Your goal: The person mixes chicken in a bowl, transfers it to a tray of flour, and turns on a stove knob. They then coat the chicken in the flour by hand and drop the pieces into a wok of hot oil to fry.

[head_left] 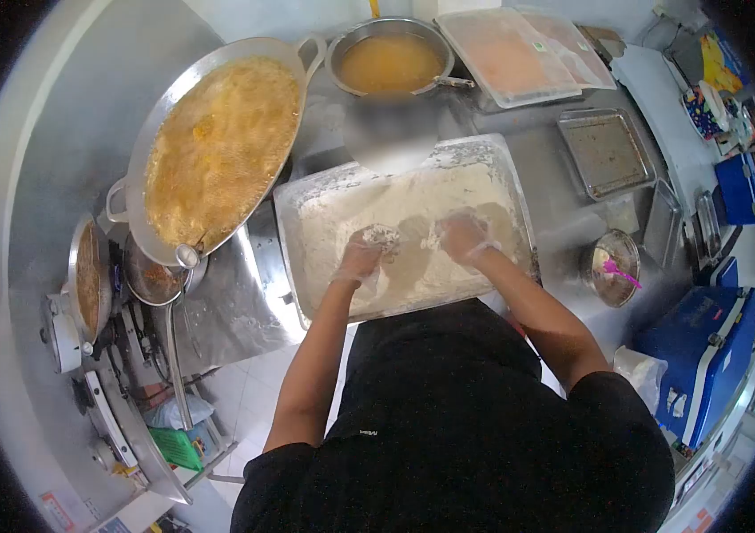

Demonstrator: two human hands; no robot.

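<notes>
A large rectangular metal tray (290, 233) of pale flour (413, 191) lies in front of me. Both of my hands wear clear plastic gloves and are over the flour. My left hand (363, 257) is closed round a lumpy, flour-coated piece (382, 235) whose kind I cannot make out. To its right, my right hand (464, 238) reaches low over the flour with its fingers pointing inward. Those fingers are blurred and dusted with flour, so their grip does not show clearly.
At left, a wide pan of bubbling oil (222, 147) has a long-handled ladle (187, 257) by its rim. Behind the tray are a pot of yellowish liquid (393, 64) and lidded plastic containers (511, 58). To the right are a wire-rack tray (607, 153), a bowl (604, 282) and a blue cooler (693, 355).
</notes>
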